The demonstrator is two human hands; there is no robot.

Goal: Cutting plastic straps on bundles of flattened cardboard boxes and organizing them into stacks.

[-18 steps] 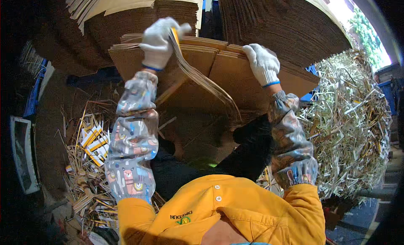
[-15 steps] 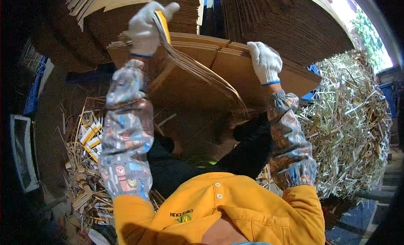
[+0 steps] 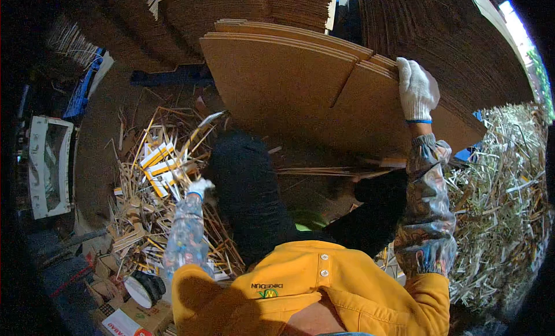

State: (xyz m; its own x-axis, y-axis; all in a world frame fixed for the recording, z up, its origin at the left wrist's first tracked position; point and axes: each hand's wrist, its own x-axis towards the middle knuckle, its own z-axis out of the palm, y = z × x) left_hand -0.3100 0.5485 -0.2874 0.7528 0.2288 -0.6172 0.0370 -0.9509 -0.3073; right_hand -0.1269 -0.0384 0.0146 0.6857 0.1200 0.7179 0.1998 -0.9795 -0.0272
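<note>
My right hand (image 3: 417, 91), in a white knit glove with a blue cuff, is closed over the upper right edge of several stacked cardboard sheets (image 3: 277, 76). These sheets stand tilted in front of my legs, with a slit running down from their top edge. My left hand (image 3: 200, 187), also gloved, is low beside my left leg, over a heap of cardboard strips (image 3: 159, 168). Its fingers are smeared by motion, so any grip is unclear. A pale strip end (image 3: 209, 119) sticks up above the heap.
Tall cardboard stacks (image 3: 445, 41) rise behind the sheets. A big mound of shredded paper (image 3: 497, 209) lies at the right. On the left stand a white frame (image 3: 51, 168) and, lower down, a cardboard box (image 3: 139, 317). Long thin strips (image 3: 324, 171) lie between my legs.
My left hand has swung from the sheets' upper left edge down to the left, and the bundle of torn strips has left it. My right hand stays on the sheets.
</note>
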